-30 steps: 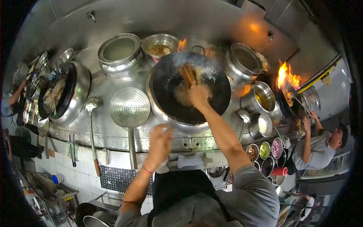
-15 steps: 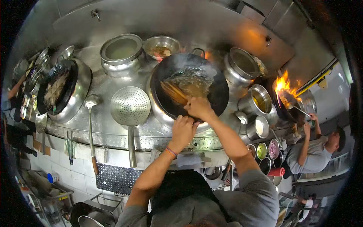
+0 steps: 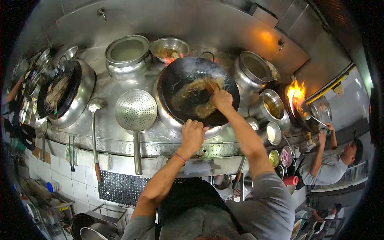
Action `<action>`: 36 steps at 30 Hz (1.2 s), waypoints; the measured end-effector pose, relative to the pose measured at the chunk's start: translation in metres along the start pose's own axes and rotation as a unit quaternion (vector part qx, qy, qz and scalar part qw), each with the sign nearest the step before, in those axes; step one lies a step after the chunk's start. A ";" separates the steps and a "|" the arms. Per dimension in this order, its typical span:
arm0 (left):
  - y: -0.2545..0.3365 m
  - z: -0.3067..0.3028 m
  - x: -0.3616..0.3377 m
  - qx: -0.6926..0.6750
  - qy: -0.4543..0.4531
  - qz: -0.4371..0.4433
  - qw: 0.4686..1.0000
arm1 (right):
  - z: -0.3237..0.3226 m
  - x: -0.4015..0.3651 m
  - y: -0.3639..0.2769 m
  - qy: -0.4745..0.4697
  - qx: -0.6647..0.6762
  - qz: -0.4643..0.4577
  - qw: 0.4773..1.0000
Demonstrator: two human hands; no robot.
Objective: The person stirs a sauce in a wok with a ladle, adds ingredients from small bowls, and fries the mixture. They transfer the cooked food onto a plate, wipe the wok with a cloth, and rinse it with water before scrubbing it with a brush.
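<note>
A large black wok (image 3: 182,74) sits over the burner in front of me, tilted, with murky brownish water swirling inside it. My right hand (image 3: 223,100) is closed around a bamboo wok brush (image 3: 213,84), whose bristles press into the right side of the wok. At the near rim, my left hand (image 3: 193,134) grips the edge of the wok; the exact hold is partly hidden by the fingers. To the left of the wok lies a perforated strainer (image 3: 136,110) with a long handle.
A lidded-looking steel pot (image 3: 128,52) and a steel bowl (image 3: 170,49) stand behind. A ladle (image 3: 96,106) lies left, near another wok (image 3: 60,90). At right are a pot of oil (image 3: 273,105), tall flames (image 3: 296,94) and a co-worker (image 3: 326,164) at another wok.
My right hand has swept the brush from the wok's left side to its right side. The water has spread into a swirl. My left hand stays at the near rim.
</note>
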State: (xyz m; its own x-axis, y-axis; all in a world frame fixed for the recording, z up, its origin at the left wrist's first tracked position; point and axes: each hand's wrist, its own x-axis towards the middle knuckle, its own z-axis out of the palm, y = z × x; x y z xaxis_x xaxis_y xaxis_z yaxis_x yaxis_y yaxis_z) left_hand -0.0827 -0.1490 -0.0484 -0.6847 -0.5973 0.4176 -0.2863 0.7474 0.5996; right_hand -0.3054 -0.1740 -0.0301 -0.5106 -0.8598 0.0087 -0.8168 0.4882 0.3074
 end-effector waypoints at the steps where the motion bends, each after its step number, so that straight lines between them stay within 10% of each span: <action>1: 0.000 -0.002 -0.005 0.000 0.000 -0.001 1.000 | 0.016 0.009 -0.008 0.058 -0.021 0.003 0.998; 4: -0.016 -0.031 -0.016 -0.190 0.059 0.049 0.979 | -0.014 -0.030 -0.031 -0.018 0.047 -0.049 0.998; 11: -0.136 -0.101 -0.145 0.251 0.020 -0.306 0.918 | 0.000 -0.013 0.026 0.022 0.047 0.000 0.999; 13: -0.138 -0.109 -0.157 0.240 0.019 -0.314 0.918 | 0.030 0.020 -0.001 0.000 0.109 0.086 0.990; 21: -0.124 -0.114 -0.176 0.040 0.065 -0.337 0.938 | -0.080 -0.108 0.013 -0.212 0.042 -0.089 0.972; 27: -0.111 -0.120 -0.192 0.048 0.071 -0.366 0.927 | 0.004 -0.023 0.038 0.056 -0.072 0.018 0.996; 33: -0.112 -0.135 -0.204 0.058 0.084 -0.393 0.914 | -0.005 -0.016 -0.001 -0.047 0.101 -0.068 0.991; 36: -0.113 -0.144 -0.204 0.075 0.069 -0.368 0.924 | 0.017 0.004 0.000 0.113 0.221 0.153 0.957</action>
State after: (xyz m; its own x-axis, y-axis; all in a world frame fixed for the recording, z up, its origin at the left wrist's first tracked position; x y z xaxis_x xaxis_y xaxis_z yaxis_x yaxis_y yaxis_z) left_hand 0.1861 -0.1538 -0.1032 -0.1778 -0.9838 0.0242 -0.7376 0.1495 0.6585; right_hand -0.3120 -0.1753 -0.0464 -0.7135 -0.6525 0.2553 -0.6978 0.6948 -0.1745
